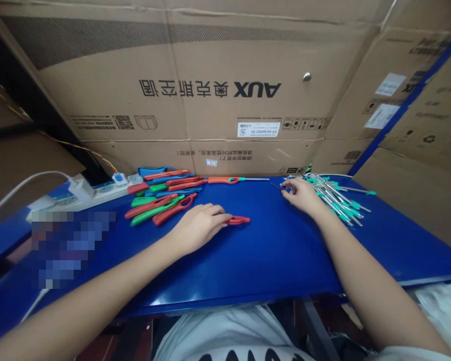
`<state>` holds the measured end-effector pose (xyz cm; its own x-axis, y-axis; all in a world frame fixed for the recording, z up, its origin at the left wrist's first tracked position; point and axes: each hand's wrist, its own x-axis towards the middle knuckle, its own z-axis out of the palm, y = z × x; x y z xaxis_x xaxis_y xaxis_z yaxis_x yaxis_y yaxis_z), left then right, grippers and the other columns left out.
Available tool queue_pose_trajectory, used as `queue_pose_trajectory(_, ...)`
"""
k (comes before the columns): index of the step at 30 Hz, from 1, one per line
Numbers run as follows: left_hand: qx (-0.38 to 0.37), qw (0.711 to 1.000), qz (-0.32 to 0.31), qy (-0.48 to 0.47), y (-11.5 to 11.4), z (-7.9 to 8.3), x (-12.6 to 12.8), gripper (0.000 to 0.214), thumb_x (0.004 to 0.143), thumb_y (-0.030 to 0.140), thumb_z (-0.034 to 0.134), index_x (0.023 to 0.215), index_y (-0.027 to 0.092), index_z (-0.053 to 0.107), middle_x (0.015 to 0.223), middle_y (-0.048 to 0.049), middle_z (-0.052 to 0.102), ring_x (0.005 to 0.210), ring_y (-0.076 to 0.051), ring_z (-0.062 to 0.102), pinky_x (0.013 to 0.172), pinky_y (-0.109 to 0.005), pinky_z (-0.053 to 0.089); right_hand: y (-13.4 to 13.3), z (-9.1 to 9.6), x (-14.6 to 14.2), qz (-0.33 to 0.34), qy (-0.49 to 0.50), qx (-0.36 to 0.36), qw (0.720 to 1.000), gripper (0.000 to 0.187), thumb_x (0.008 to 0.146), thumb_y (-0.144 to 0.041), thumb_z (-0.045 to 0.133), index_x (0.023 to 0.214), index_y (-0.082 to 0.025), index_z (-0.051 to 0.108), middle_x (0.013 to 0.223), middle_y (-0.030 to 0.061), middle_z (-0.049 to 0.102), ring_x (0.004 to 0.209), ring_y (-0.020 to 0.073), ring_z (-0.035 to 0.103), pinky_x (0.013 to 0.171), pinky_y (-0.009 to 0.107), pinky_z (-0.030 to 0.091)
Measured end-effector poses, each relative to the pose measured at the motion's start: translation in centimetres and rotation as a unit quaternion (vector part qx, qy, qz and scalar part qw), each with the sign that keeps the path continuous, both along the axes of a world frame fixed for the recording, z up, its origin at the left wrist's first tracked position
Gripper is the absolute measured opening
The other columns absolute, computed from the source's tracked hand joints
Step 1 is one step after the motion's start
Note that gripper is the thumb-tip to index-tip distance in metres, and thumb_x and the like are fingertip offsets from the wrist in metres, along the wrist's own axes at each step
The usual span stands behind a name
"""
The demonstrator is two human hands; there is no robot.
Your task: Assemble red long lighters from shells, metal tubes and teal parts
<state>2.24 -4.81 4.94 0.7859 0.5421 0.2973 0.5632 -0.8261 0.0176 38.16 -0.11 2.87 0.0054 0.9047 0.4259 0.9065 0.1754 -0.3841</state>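
My left hand (197, 225) rests on the blue table (248, 255) with its fingers curled over a red plastic handle (238, 219) that sticks out to the right of it. My right hand (302, 194) lies further back, fingertips pinching at the near end of a thin metal rod (276, 186) beside a heap of metal rods with teal ends (334, 198). A pile of red, green and blue handles (165, 195) lies just left of my left hand. One assembled piece with an orange handle and a metal rod (229, 179) lies at the back.
A white power strip (97, 190) with a plug and cable sits at the table's back left. Large cardboard boxes (210, 90) wall off the back and right. A blurred patch covers something at the left. My lap shows below the table's front edge.
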Motion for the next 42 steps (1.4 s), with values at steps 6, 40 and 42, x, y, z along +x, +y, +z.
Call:
queue_pose_trajectory(6,-0.085,0.996,-0.033,-0.011,0.2,-1.8,-0.6,0.039,0.104,0.023,0.043,0.139,0.024,0.060,0.139,-0.0097,0.063,0.125,-0.025,0.060,0.106,-0.041,0.049,0.7,-1.7,0.7,-0.025,-0.057,-0.077,0.995,0.024,0.080,-0.012,0.062,0.100,-0.016,0.074,0.087,0.0082,0.067,0.080,0.0209,0.065,0.084,0.033,0.052)
queue_pose_trajectory(40,-0.158,0.978,0.081,-0.113,1.9,-2.8,-1.8,0.068,0.093,0.028,0.060,0.155,0.018,0.034,0.139,-0.0153,0.059,0.127,-0.028,0.058,0.108,-0.044,0.048,-3.1,1.8,-9.8,0.249,0.009,-0.037,0.968,0.016,0.096,-0.029,0.056,0.085,-0.018,0.061,0.084,0.0039,0.062,0.072,0.0150,0.053,0.066,0.026,0.038)
queue_pose_trajectory(42,-0.158,0.977,0.079,-0.117,2.1,-3.0,-1.9,0.067,0.093,0.024,0.058,0.155,0.018,0.034,0.136,-0.0147,0.061,0.125,-0.027,0.059,0.107,-0.044,0.048,-3.1,2.0,-9.4,0.273,0.009,-0.085,0.958,0.018,0.096,-0.030,0.057,0.083,-0.018,0.062,0.081,0.0031,0.063,0.070,0.0143,0.053,0.065,0.025,0.038)
